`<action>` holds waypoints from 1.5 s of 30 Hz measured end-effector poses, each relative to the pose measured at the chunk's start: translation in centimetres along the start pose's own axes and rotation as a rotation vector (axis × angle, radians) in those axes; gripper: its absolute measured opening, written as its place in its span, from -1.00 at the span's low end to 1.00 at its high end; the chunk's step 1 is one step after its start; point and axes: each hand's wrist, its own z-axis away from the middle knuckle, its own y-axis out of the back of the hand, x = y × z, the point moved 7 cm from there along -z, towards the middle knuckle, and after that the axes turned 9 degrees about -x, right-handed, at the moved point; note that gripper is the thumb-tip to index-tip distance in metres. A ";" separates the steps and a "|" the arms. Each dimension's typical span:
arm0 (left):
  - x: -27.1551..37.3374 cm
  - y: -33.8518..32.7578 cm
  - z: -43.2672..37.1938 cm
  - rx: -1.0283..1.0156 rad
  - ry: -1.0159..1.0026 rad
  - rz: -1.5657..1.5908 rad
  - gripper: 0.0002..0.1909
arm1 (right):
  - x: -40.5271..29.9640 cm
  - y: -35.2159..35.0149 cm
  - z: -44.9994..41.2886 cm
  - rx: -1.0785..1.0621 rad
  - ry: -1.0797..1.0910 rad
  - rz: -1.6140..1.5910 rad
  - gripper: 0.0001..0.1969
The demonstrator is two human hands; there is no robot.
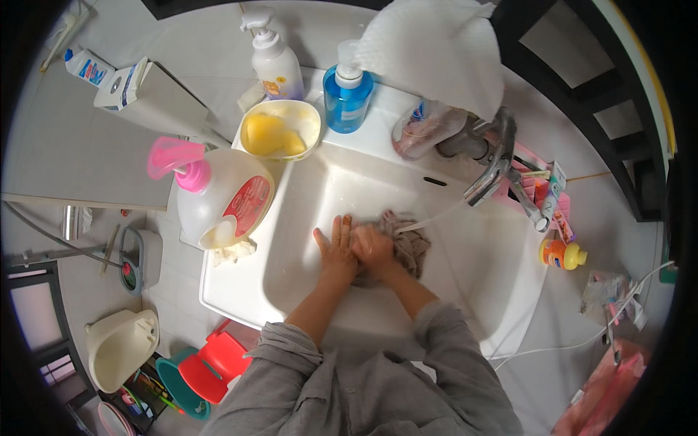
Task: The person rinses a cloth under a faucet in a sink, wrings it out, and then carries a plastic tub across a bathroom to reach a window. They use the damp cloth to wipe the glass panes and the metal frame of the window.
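Note:
A wet grey-brown cloth [413,249] lies bunched on the floor of the white washbasin [463,294]. My right hand [375,249] is curled into a fist over the cloth's left part, slightly blurred, with folds showing beside and below it. Right beside it, my left hand [338,255] lies palm down with fingers spread; whether cloth is under its palm is hidden. From the chrome faucet [485,177], a thin stream of water [431,219] falls onto the cloth.
Left of the basin stand a large pink-pump bottle [226,199] and a bowl with yellow pieces [278,131]. Behind are a white pump bottle [278,68], a blue pump bottle [348,103] and a hanging white towel [436,49]. A yellow-capped bottle [559,254] lies at the right edge.

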 end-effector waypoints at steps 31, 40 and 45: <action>-1.1 2.3 -1.2 -0.131 0.039 0.233 -0.03 | 5.0 -2.7 -7.7 -0.038 -0.222 0.170 -0.87; -1.0 0.7 -0.6 0.173 0.117 -0.089 0.00 | 0.4 -1.3 -1.6 -0.148 -0.073 -0.063 -0.83; -1.0 2.5 -0.8 0.044 -0.004 0.355 -0.20 | 3.9 -2.5 -8.3 -0.050 -0.252 0.127 -0.84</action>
